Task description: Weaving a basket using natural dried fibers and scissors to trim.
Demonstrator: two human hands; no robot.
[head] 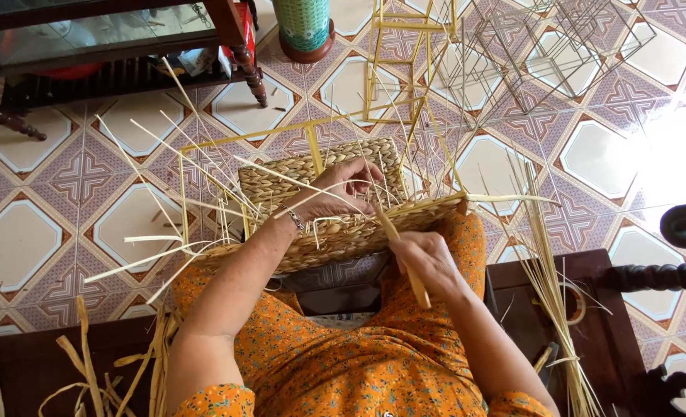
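A half-woven straw basket point(281, 185) on a yellow wire frame lies on my lap, pale stalks sticking out of it to the left and upward. My left hand point(341, 189) rests on the basket's woven upper side, fingers curled round a thin strand. My right hand point(424, 261) is closed on a wooden stick tool point(405, 259), whose tip is pushed into the weave at the basket's near edge. My orange flowered sleeves and dress fill the bottom of the view.
Empty wire frames point(528, 46) stand on the patterned tile floor at the upper right. A bundle of straw stalks point(551, 301) lies across a dark wooden bench on the right. Dried leaves point(88, 371) lie at lower left. A dark table point(111, 46) and a green vase point(304, 27) stand beyond.
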